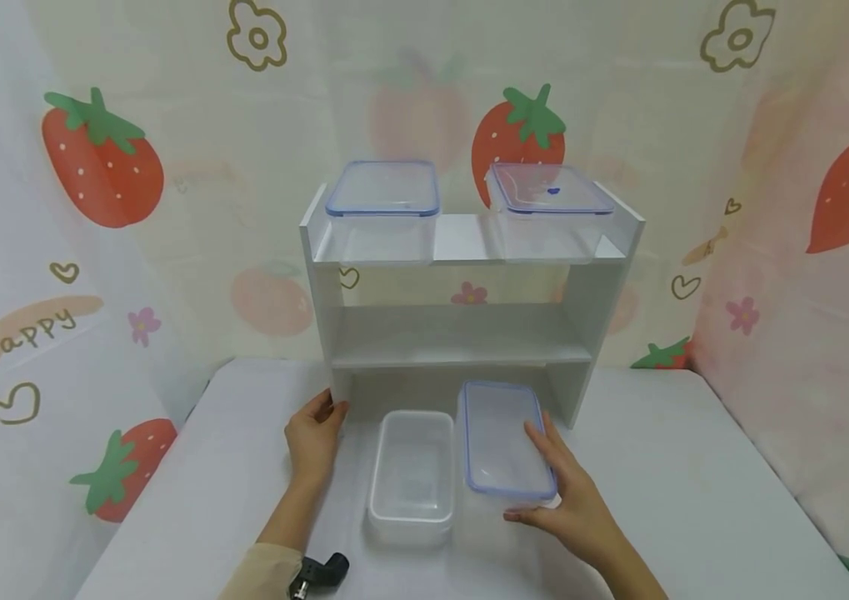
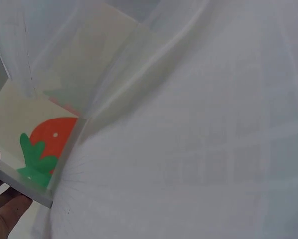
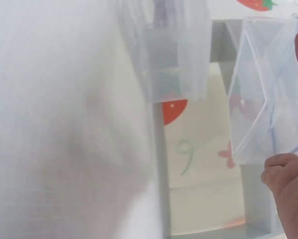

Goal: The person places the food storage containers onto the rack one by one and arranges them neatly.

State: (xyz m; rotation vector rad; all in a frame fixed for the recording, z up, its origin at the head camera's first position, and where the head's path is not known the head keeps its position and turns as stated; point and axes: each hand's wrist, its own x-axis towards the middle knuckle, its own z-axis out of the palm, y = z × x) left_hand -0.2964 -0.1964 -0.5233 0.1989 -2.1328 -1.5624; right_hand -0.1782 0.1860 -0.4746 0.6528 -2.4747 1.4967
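My left hand [image 1: 316, 437] pinches the lower front edge of the left side panel of a white two-tier shelf [image 1: 461, 335]. In the left wrist view, thumb and fingers lie on opposite sides of that panel [image 2: 27, 188]. With my right hand [image 1: 574, 500] I grip a clear plastic food container [image 1: 506, 433] with a blue-edged lid, thumb at its near end and fingers along its right side. It is tilted in front of the shelf's lower opening. Left of it, a clear container [image 1: 412, 467] without a blue lid stands on the table.
On the shelf's top sit two more lidded containers, one at the left [image 1: 382, 204] and one at the right [image 1: 550, 204]. A white cloth covers the table [image 1: 664, 492]. Behind hangs a curtain [image 1: 424, 100] printed with strawberries. A black strap device [image 1: 322, 572] is on my left wrist.
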